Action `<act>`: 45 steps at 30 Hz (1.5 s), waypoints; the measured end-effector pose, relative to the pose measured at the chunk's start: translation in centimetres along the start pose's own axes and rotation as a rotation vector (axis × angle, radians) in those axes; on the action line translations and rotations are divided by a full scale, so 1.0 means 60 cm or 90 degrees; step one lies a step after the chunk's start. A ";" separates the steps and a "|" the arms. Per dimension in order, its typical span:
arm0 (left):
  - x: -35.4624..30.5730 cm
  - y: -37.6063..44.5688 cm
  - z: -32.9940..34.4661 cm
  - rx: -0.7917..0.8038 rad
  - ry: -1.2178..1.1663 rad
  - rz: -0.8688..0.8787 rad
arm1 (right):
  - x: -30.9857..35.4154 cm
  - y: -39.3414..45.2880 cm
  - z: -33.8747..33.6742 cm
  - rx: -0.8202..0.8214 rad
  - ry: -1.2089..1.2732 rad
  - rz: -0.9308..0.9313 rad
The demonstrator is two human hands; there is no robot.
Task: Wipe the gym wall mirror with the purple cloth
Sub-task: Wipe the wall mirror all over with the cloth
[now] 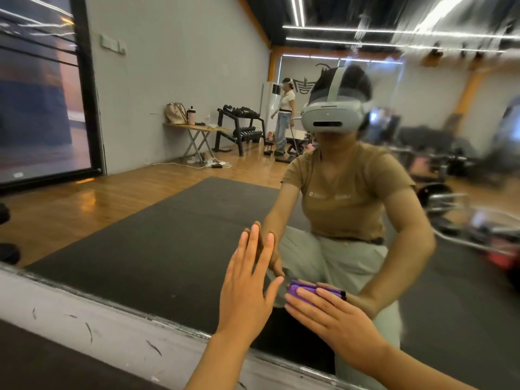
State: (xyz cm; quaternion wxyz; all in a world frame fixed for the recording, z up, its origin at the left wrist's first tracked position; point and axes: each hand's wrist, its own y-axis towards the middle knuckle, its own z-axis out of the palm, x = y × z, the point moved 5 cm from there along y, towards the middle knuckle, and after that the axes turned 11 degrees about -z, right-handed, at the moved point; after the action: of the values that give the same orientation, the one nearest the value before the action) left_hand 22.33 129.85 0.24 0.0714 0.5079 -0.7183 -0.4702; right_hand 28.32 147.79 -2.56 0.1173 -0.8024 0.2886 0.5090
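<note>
Right hand (337, 319) presses the purple cloth (302, 291) flat-fingered on the mirror (157, 237); left hand (244, 288) lies flat alongside.

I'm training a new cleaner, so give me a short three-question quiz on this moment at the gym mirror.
1. True or false: the purple cloth is pressed against the mirror by the right hand.
2. Which hand lies bare on the glass? A) the left hand B) the right hand C) neither
3. Fill in: the right hand's fingers over the cloth are ____ (straight or curled).

Key: 1 true; 2 A; 3 straight.
</note>
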 end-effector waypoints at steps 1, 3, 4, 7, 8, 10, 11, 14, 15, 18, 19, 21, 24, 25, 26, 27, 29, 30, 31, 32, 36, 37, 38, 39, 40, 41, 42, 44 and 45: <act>0.001 0.000 -0.001 0.001 0.002 0.001 | -0.006 0.000 -0.007 -0.026 -0.013 -0.015; 0.001 -0.001 -0.002 -0.003 0.006 0.005 | -0.038 -0.005 -0.025 -0.072 -0.014 -0.003; 0.001 0.000 -0.003 -0.004 0.005 0.004 | -0.065 -0.009 -0.036 -0.090 -0.004 0.023; -0.001 0.000 -0.004 -0.002 -0.003 -0.001 | -0.175 -0.023 -0.083 -0.177 0.013 0.147; -0.002 -0.001 -0.005 -0.001 -0.004 0.000 | -0.212 -0.026 -0.101 -0.215 0.012 0.205; -0.002 -0.001 -0.006 0.002 -0.006 0.003 | -0.266 -0.028 -0.130 -0.284 0.008 0.316; -0.002 -0.002 -0.007 0.003 -0.010 0.003 | -0.277 -0.026 -0.137 -0.312 0.009 0.361; -0.004 -0.003 -0.005 0.010 -0.021 -0.002 | -0.246 -0.015 -0.123 -0.347 0.029 0.407; -0.005 -0.004 -0.005 0.010 -0.027 -0.001 | -0.215 -0.011 -0.106 -0.333 0.036 0.378; -0.004 -0.002 -0.006 -0.001 -0.026 0.008 | -0.088 0.003 -0.039 -0.200 0.037 0.212; -0.004 -0.002 -0.006 -0.001 -0.020 0.011 | -0.042 0.002 -0.015 -0.151 0.030 0.154; -0.003 -0.002 -0.004 0.005 -0.012 0.008 | 0.037 -0.003 0.025 -0.067 0.019 0.068; -0.002 -0.003 -0.003 0.024 -0.026 -0.004 | 0.093 -0.013 0.059 0.031 0.046 0.003; -0.003 -0.002 -0.004 0.028 -0.032 -0.006 | 0.098 -0.014 0.062 0.053 0.044 -0.009; -0.004 -0.002 -0.005 0.030 -0.036 -0.008 | 0.100 -0.014 0.063 0.067 0.037 -0.017; -0.005 -0.002 -0.006 0.032 -0.038 -0.012 | 0.098 -0.014 0.060 0.070 0.026 -0.026; -0.008 -0.003 -0.005 0.039 -0.045 -0.025 | 0.089 -0.013 0.048 0.027 -0.004 -0.036; -0.010 -0.003 -0.005 0.040 -0.049 -0.031 | 0.073 -0.013 0.035 -0.010 -0.009 -0.016; -0.013 -0.004 -0.006 0.037 -0.054 -0.034 | 0.045 -0.012 0.018 -0.044 0.000 0.026; -0.015 -0.004 -0.006 0.033 -0.059 -0.035 | 0.009 -0.011 -0.002 -0.081 0.014 0.084; -0.016 -0.012 0.002 0.023 -0.076 -0.056 | -0.154 -0.017 -0.089 -0.243 0.049 0.323; -0.017 -0.015 0.006 0.013 -0.079 -0.061 | -0.181 -0.021 -0.101 -0.266 0.044 0.372; -0.019 -0.017 0.010 0.002 -0.084 -0.063 | -0.196 -0.022 -0.105 -0.287 0.039 0.407; -0.019 -0.017 0.013 -0.004 -0.091 -0.064 | -0.200 -0.022 -0.105 -0.306 0.036 0.429; -0.020 -0.018 0.018 -0.002 -0.099 -0.064 | -0.193 -0.020 -0.099 -0.321 0.035 0.439; -0.020 -0.019 0.021 0.000 -0.109 -0.062 | -0.176 -0.016 -0.091 -0.328 0.035 0.436; -0.020 -0.019 0.023 0.003 -0.120 -0.061 | -0.149 -0.011 -0.077 -0.320 0.038 0.419; -0.019 -0.021 0.025 0.006 -0.140 -0.067 | -0.073 -0.002 -0.038 -0.244 0.052 0.344; -0.019 -0.022 0.025 0.006 -0.148 -0.071 | -0.026 -0.001 -0.015 -0.190 0.053 0.286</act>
State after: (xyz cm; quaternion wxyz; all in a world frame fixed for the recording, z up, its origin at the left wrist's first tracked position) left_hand 22.87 131.63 -1.15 -0.0409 0.4895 -0.6946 -0.5256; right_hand 28.55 147.97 -0.76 -0.1298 -0.7469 0.3856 0.5259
